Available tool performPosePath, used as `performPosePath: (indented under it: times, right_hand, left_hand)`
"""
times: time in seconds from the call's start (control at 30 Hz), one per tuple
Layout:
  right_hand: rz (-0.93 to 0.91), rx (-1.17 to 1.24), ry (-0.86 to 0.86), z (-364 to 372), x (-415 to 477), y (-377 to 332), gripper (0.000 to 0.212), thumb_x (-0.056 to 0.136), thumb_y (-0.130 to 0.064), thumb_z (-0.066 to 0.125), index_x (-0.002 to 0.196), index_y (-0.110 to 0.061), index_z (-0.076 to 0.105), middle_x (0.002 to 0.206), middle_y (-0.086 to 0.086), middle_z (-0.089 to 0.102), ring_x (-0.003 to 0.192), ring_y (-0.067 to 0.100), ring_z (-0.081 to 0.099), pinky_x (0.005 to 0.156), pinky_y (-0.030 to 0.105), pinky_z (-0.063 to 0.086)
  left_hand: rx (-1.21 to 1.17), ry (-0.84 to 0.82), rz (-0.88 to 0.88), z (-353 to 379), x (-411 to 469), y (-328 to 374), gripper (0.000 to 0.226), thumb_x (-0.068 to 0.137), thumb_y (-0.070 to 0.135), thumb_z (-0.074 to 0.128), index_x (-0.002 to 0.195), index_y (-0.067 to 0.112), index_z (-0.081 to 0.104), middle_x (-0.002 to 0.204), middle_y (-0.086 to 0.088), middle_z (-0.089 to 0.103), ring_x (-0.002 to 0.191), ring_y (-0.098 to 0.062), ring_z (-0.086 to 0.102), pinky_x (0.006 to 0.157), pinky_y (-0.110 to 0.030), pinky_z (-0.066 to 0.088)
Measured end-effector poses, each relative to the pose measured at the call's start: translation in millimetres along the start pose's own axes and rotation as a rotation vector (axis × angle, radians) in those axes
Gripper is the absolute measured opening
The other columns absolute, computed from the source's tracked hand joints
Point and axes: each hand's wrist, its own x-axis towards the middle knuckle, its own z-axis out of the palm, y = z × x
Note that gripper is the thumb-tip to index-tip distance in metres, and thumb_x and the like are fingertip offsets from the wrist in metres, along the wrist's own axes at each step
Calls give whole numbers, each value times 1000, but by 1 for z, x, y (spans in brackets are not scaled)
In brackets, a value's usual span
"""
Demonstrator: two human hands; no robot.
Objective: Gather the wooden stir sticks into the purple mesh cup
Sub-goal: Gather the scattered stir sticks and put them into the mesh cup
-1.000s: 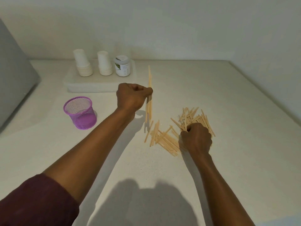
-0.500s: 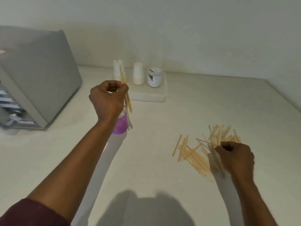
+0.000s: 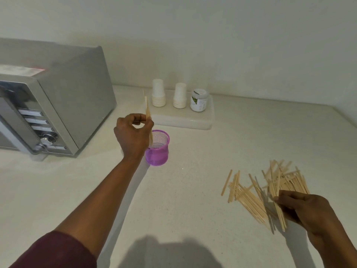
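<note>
The purple mesh cup [image 3: 159, 151] stands upright on the white counter, just right of my left hand [image 3: 133, 134]. That hand pinches a small bundle of wooden stir sticks [image 3: 148, 115] held nearly upright, their lower ends dipping inside the cup's rim. A loose pile of stir sticks [image 3: 257, 192] lies scattered at the right. My right hand [image 3: 307, 211] rests at the pile's near edge and pinches a few sticks [image 3: 279, 207] lifted slightly off the counter.
A silver microwave [image 3: 54, 105] fills the left side. A white tray [image 3: 204, 120] behind the cup carries two stacks of paper cups [image 3: 158, 93] and a small jar [image 3: 199, 100]. The wall runs along the back.
My left hand lowered its sticks so their ends enter the cup. The right hand has drawn a few sticks out of the pile toward me. The camera swung left.
</note>
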Motion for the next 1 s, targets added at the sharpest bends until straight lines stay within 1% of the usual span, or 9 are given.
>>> performPosePath:
  times: [0.17, 0.27, 0.33, 0.4, 0.53, 0.73, 0.87, 0.93, 1.0]
  right_hand:
    - [17, 124, -47, 3, -5, -3, 7, 85, 5, 78, 86, -2, 78, 92, 26, 76, 77, 33, 66, 79, 43, 58]
    - [-3, 189, -45, 5, -3, -3, 7, 84, 1, 80, 91, 1, 81, 96, 26, 78, 81, 31, 67, 84, 43, 57]
    - [-21, 216, -48, 8, -2, -5, 8, 85, -2, 81, 92, 0, 83, 96, 24, 78, 79, 27, 67, 81, 40, 58]
    - [-48, 234, -53, 10, -2, -8, 7, 85, -3, 81, 91, -3, 84, 91, 21, 76, 72, 21, 62, 74, 35, 57]
    - [-109, 262, -91, 20, -5, -19, 10, 87, -2, 78, 90, -7, 85, 82, 14, 74, 70, 18, 58, 74, 34, 54]
    - [-187, 264, -140, 43, -11, -41, 11, 89, -3, 76, 92, -8, 85, 92, 29, 71, 74, 21, 57, 77, 38, 54]
    - [-267, 249, -207, 72, -18, -64, 14, 90, -4, 76, 93, -14, 86, 87, 15, 78, 73, 20, 60, 75, 35, 56]
    - [-321, 249, -240, 91, -22, -78, 14, 90, -4, 77, 95, -13, 86, 87, 13, 80, 74, 21, 61, 75, 34, 57]
    - [-381, 250, -276, 113, -23, -93, 16, 90, -2, 76, 95, -13, 86, 88, 15, 80, 74, 22, 61, 73, 33, 57]
  left_hand:
    - [53, -8, 107, 6, -15, -25, 10, 81, 25, 82, 89, 21, 80, 82, 21, 67, 97, -18, 62, 86, -46, 52]
    - [152, 22, 123, 12, -25, -40, 13, 80, 27, 81, 91, 20, 79, 96, 8, 72, 111, -27, 56, 90, -35, 36]
    - [206, 46, 89, 13, -31, -45, 16, 79, 30, 81, 92, 21, 78, 104, 1, 68, 116, -30, 51, 90, -33, 26]
    - [244, 67, 54, 13, -36, -48, 16, 78, 33, 81, 91, 23, 77, 109, -1, 65, 118, -31, 50, 91, -37, 30]
    - [273, 88, -40, 12, -40, -53, 20, 81, 38, 72, 94, 24, 77, 116, -2, 62, 123, -30, 48, 95, -41, 33]
    - [204, 56, -123, 2, -38, -43, 24, 81, 34, 77, 103, 25, 73, 121, 0, 60, 126, -27, 48, 98, -34, 30]
    - [105, 51, -142, -8, -37, -43, 40, 84, 39, 80, 117, 19, 68, 126, 2, 62, 125, -19, 50, 100, -33, 41]
    - [60, 90, -154, -13, -39, -43, 45, 87, 45, 79, 120, 19, 65, 125, 6, 61, 120, -14, 51, 94, -20, 43]
    - [67, 134, -151, -21, -45, -43, 37, 90, 44, 76, 114, 18, 67, 119, 6, 63, 114, -14, 53, 84, -5, 34]
